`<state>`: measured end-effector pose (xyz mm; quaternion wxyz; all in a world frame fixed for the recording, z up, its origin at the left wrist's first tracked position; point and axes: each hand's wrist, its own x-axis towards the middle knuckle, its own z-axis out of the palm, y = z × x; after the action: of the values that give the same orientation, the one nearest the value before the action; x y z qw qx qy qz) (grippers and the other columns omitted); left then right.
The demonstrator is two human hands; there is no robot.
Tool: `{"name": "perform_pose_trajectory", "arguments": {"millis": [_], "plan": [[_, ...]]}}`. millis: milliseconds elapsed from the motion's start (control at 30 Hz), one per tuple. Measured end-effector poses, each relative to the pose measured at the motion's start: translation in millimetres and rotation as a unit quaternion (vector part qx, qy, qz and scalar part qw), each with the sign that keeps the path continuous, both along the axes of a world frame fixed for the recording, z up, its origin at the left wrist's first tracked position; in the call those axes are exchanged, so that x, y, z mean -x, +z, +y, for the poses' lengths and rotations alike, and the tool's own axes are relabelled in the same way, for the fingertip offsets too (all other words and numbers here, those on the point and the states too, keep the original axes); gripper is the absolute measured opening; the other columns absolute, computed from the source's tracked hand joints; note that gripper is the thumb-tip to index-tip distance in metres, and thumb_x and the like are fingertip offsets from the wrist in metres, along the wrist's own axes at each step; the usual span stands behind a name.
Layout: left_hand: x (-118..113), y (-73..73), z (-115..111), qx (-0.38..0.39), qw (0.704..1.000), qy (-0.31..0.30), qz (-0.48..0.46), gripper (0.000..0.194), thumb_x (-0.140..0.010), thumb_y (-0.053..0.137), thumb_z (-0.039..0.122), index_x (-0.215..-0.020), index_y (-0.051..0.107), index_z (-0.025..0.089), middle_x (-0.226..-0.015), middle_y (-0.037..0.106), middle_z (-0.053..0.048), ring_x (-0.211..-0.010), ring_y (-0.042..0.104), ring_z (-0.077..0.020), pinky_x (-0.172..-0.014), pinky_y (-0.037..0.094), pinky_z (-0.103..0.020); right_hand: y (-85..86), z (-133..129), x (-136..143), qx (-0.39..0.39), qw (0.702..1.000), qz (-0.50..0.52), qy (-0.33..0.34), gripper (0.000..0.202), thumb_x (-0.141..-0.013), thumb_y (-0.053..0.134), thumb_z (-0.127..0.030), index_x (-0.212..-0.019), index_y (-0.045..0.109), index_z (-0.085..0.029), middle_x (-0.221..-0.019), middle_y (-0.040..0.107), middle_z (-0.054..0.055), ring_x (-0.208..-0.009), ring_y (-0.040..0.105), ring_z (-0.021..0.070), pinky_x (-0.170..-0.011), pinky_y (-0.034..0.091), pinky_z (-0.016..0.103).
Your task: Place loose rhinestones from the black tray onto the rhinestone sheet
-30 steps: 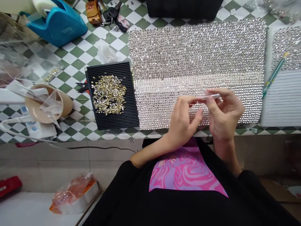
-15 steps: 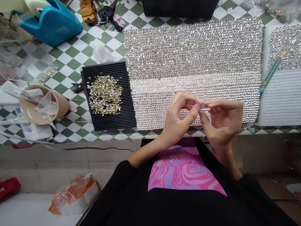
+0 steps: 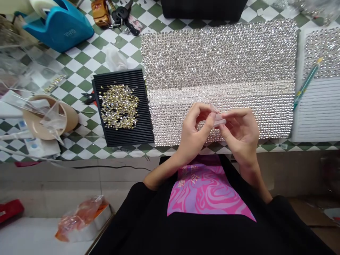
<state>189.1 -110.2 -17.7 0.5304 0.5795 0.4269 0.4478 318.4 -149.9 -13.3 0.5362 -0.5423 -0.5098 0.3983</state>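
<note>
The left hand (image 3: pixel 191 138) and right hand (image 3: pixel 244 136) pinch a small whitish strip (image 3: pixel 219 122) between them, neither clearly nearer; its long axis runs roughly side to side, over the near part of the glittery sheet (image 3: pixel 220 56) on the counter (image 3: pixel 79 145).

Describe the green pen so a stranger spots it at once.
On the checked tabletop, find the wide, glittering sheet of stones. Just to its right lies a white ridged tray. The pen slants across that tray's left edge: a slim green stick with a yellow far end, unlike the pale ridges and silvery stones nearby.
</note>
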Motion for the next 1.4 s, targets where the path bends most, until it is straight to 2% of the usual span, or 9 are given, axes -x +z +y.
{"name": "perform_pose_trajectory", "arguments": {"millis": [133, 267, 400, 533, 733, 833, 1000, 1200, 1400], "plan": [[2, 1.8, 1, 0.019, 1.000, -0.010, -0.005, 0.017, -0.103, 0.046, 0.039, -0.096, 0.049, 0.024, -0.101, 0.063, -0.002, -0.089, 0.063, -0.0108, -0.076, 0.055, -0.024, -2.7, -1, -1, -0.040, 0.998, -0.039, 0.021, 0.022, -0.087, 0.060, -0.013, -0.106, 0.058, -0.024, -0.105, 0.059, 0.004, -0.105, 0.061, 0.0143, -0.089, 0.057, 0.032], [4, 1.2, 3, 0.011, 1.000, 0.003, -0.021, 0.015, -0.103, 0.047, 0.037, -0.095, 0.048, 0.024, -0.101, 0.062, -0.002, -0.086, 0.063, -0.0100, -0.076, 0.055, -0.025, -1.9, -2, -5, -0.066, 0.986, -0.147, 0.036, 0.026, -0.085, 0.063, -0.013, -0.109, 0.061, -0.024, -0.111, 0.060, 0.006, -0.109, 0.058, 0.0181, -0.090, 0.054, 0.038], [6, -1.9, 5, 0.013, 0.999, 0.018, -0.036, 0.014, -0.102, 0.049, 0.036, -0.094, 0.049, 0.024, -0.101, 0.061, -0.001, -0.081, 0.061, -0.0090, -0.074, 0.055, -0.024, 1.8, -2, -6, -0.121, 0.964, -0.237, 0.014, 0.021, -0.083, 0.066, -0.012, -0.100, 0.061, -0.025, -0.102, 0.061, 0.003, -0.100, 0.059, 0.0171, -0.088, 0.052, 0.038], [7, -2.8, 5, 0.044, 0.998, 0.011, -0.051, 0.016, -0.101, 0.049, 0.040, -0.095, 0.049, 0.024, -0.102, 0.061, -0.002, -0.078, 0.059, -0.0087, -0.071, 0.055, -0.023, 0.1, -4, -5, -0.145, 0.956, -0.257, 0.010, 0.026, -0.081, 0.066, -0.009, -0.101, 0.061, -0.025, -0.096, 0.060, 0.002, -0.095, 0.059, 0.0158, -0.083, 0.052, 0.035], [9, -0.7, 6, 0.072, 0.996, 0.008, -0.050, 0.018, -0.100, 0.049, 0.042, -0.095, 0.050, 0.024, -0.101, 0.060, -0.002, -0.078, 0.060, -0.0091, -0.067, 0.054, -0.022, -6.6, -8, -4, -0.019, 0.998, -0.060, 0.023, 0.042, -0.085, 0.065, -0.016, -0.123, 0.051, -0.027, -0.106, 0.055, 0.003, -0.095, 0.060, 0.0126, -0.082, 0.057, 0.030], [11, -1.6, 9, 0.068, 0.996, 0.020, -0.052, 0.019, -0.100, 0.049, 0.043, -0.094, 0.050, 0.024, -0.098, 0.060, -0.002, -0.076, 0.059, -0.0092, -0.068, 0.054, -0.023, -3.7, -9, -4, 0.039, 0.998, 0.004, 0.053, 0.036, -0.086, 0.066, -0.019, -0.118, 0.051, -0.026, -0.093, 0.055, 0.000, -0.083, 0.060, 0.0099, -0.072, 0.056, 0.024], [13, -3.7, 12, 0.047, 0.997, 0.024, -0.064, 0.020, -0.100, 0.049, 0.043, -0.093, 0.049, 0.024, -0.092, 0.057, 0.000, -0.074, 0.057, -0.0089, -0.071, 0.054, -0.023, 1.8, -10, -5, 0.058, 0.994, 0.050, 0.077, 0.028, -0.087, 0.066, -0.023, -0.113, 0.055, -0.024, -0.091, 0.056, 0.000, -0.078, 0.060, 0.0083, -0.068, 0.054, 0.022], [14, -4.2, 9, 0.031, 0.999, 0.022, -0.024, 0.024, -0.101, 0.046, 0.048, -0.096, 0.047, 0.025, -0.098, 0.058, -0.001, -0.077, 0.059, -0.0089, -0.070, 0.054, -0.022, 5.0, -9, -9, 0.079, 0.994, 0.046, 0.067, 0.027, -0.098, 0.050, -0.046, -0.105, 0.056, -0.021, -0.074, 0.055, -0.002, -0.065, 0.057, 0.0082, -0.059, 0.048, 0.022], [13, -5.4, 9, 0.023, 0.999, 0.024, -0.006, 0.021, -0.101, 0.046, 0.046, -0.098, 0.048, 0.026, -0.103, 0.061, -0.003, -0.082, 0.061, -0.0110, -0.072, 0.054, -0.025, 14.5, -4, -8, 0.111, 0.980, -0.076, 0.149, 0.035, -0.095, 0.056, -0.036, -0.068, 0.049, -0.016, -0.060, 0.046, -0.004, -0.054, 0.041, 0.0038, -0.050, 0.031, 0.019]]}}
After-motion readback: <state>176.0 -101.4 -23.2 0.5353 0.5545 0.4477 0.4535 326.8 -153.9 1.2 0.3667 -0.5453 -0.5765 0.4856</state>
